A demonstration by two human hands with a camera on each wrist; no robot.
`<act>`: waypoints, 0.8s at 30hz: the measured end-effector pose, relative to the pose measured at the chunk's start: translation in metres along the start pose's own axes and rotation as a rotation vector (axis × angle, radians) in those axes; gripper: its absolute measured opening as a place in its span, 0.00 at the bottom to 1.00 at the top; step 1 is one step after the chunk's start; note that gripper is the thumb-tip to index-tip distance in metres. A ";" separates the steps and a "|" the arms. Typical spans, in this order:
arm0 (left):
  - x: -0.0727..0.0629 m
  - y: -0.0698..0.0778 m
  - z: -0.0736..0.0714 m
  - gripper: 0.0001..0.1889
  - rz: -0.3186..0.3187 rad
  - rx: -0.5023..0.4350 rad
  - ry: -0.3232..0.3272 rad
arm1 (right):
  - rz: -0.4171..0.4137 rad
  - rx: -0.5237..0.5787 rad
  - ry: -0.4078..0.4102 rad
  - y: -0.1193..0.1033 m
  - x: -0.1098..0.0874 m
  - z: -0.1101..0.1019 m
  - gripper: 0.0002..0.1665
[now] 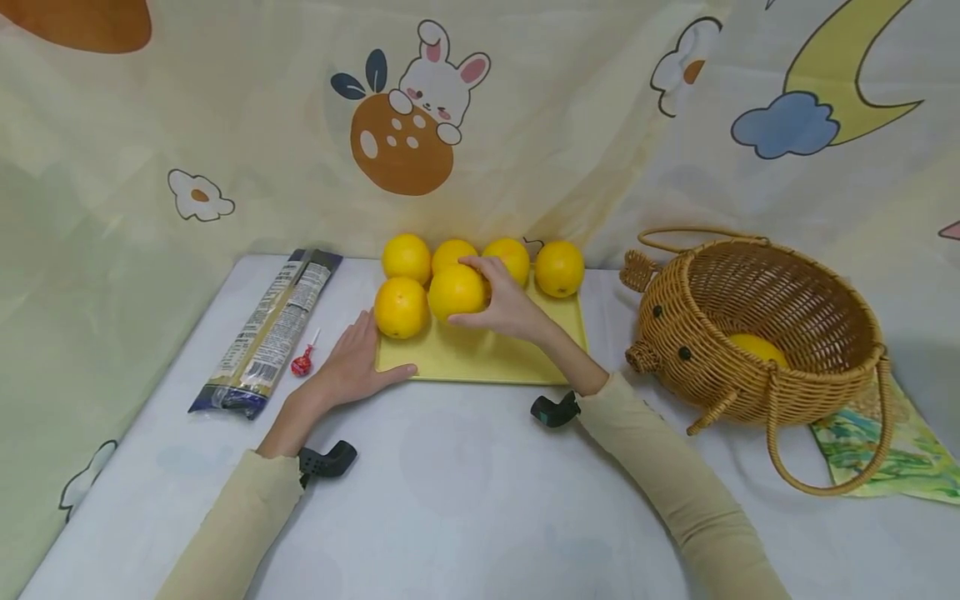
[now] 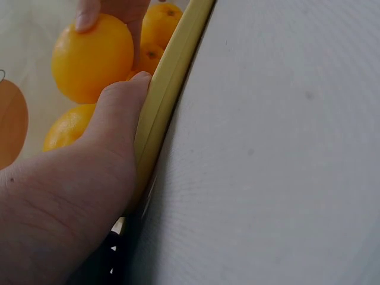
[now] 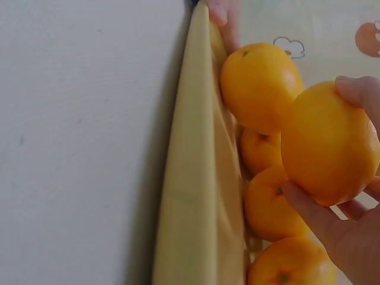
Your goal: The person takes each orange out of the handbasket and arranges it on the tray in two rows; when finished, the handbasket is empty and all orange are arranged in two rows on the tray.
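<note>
My right hand [image 1: 513, 304] grips an orange [image 1: 458, 292] between thumb and fingers, over the yellow tray [image 1: 480, 358]. In the right wrist view the held orange [image 3: 329, 142] appears raised above the others. Several more oranges stand along the tray's back, and another orange [image 1: 401, 307] sits at its left side. My left hand [image 1: 348, 367] lies at the tray's left edge with fingers extended. Its thumb rests along the front rim, as the left wrist view shows with the hand [image 2: 77, 172] against the tray's rim [image 2: 155, 113].
On the right stands a pig-shaped wicker basket [image 1: 675, 367] holding one orange [image 1: 757, 348], with a colourful cloth [image 1: 870, 450] beneath. To the left lie a long printed plastic packet [image 1: 266, 333] and a red lollipop [image 1: 302, 362]. A patterned curtain [image 1: 285, 125] hangs behind the table.
</note>
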State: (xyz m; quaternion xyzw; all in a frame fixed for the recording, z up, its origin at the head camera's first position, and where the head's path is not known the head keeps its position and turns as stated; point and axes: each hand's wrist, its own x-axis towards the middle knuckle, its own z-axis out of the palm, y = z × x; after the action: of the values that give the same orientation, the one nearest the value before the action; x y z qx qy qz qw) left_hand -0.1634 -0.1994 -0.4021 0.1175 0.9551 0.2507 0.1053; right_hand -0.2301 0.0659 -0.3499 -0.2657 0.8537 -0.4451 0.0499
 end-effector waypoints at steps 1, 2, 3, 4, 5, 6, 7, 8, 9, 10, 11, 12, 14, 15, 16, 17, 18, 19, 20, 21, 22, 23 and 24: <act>0.000 0.000 0.000 0.62 -0.003 0.000 -0.002 | 0.001 -0.005 -0.005 0.001 0.000 0.001 0.52; 0.000 0.000 0.000 0.62 -0.008 0.002 -0.006 | 0.004 -0.009 -0.011 0.002 0.001 0.002 0.52; -0.001 0.000 0.000 0.62 -0.011 0.003 -0.009 | 0.008 -0.011 -0.018 0.003 0.001 0.003 0.52; -0.001 0.000 0.000 0.62 -0.013 0.003 -0.011 | 0.011 -0.014 -0.023 0.003 0.001 0.004 0.52; -0.001 0.001 -0.001 0.62 -0.016 0.002 -0.015 | 0.018 -0.016 -0.025 0.004 0.001 0.004 0.53; -0.001 0.001 -0.001 0.62 -0.018 0.002 -0.018 | 0.024 -0.018 -0.024 0.004 0.001 0.005 0.53; -0.001 0.001 -0.001 0.62 -0.020 0.003 -0.020 | 0.028 -0.020 -0.021 0.004 0.001 0.006 0.53; -0.001 0.001 -0.001 0.62 -0.022 0.003 -0.022 | 0.032 -0.023 -0.019 0.004 0.001 0.007 0.54; -0.001 0.001 -0.001 0.62 -0.022 0.003 -0.022 | 0.032 -0.029 -0.014 0.004 0.001 0.007 0.54; -0.001 0.001 -0.001 0.62 -0.024 0.002 -0.023 | 0.030 -0.039 -0.010 0.004 0.001 0.008 0.54; -0.001 0.002 -0.002 0.62 -0.025 0.000 -0.024 | 0.028 -0.048 -0.005 0.005 0.001 0.008 0.53; -0.001 0.002 -0.002 0.62 -0.027 -0.001 -0.025 | 0.024 -0.058 -0.002 0.005 0.001 0.009 0.53; -0.001 0.002 -0.002 0.62 -0.030 -0.006 -0.028 | 0.015 -0.077 -0.001 0.005 0.001 0.010 0.53; -0.001 0.001 -0.002 0.62 -0.030 -0.007 -0.029 | 0.010 -0.085 0.000 0.005 0.001 0.011 0.52; -0.001 0.001 -0.002 0.62 -0.031 -0.006 -0.030 | 0.006 -0.094 0.000 0.005 0.001 0.011 0.52; -0.001 0.001 -0.002 0.62 -0.030 -0.004 -0.030 | 0.002 -0.101 0.001 0.005 0.001 0.011 0.52; -0.001 0.001 -0.002 0.62 -0.030 -0.001 -0.031 | 0.000 -0.108 0.001 0.005 0.001 0.012 0.52; -0.001 0.001 -0.001 0.62 -0.028 0.001 -0.031 | 0.000 -0.113 0.002 0.005 0.000 0.012 0.52; 0.000 0.000 -0.001 0.62 -0.025 0.003 -0.029 | 0.001 -0.120 0.003 0.005 0.000 0.013 0.52; 0.000 0.000 -0.001 0.62 -0.025 0.005 -0.028 | 0.006 -0.128 0.005 0.005 0.000 0.014 0.52; 0.000 0.000 -0.001 0.62 -0.024 0.006 -0.027 | 0.014 -0.135 0.006 0.005 0.000 0.015 0.51; 0.000 0.000 -0.001 0.62 -0.022 0.004 -0.026 | 0.026 -0.142 0.004 0.005 -0.001 0.015 0.51; 0.000 0.000 0.000 0.62 -0.022 0.002 -0.026 | 0.041 -0.146 0.002 0.005 -0.001 0.016 0.51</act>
State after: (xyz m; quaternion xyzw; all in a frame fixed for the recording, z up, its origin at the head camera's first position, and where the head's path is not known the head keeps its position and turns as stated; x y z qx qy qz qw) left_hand -0.1634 -0.1995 -0.4018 0.1102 0.9551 0.2471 0.1204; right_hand -0.2258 0.0568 -0.3638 -0.2507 0.8892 -0.3808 0.0387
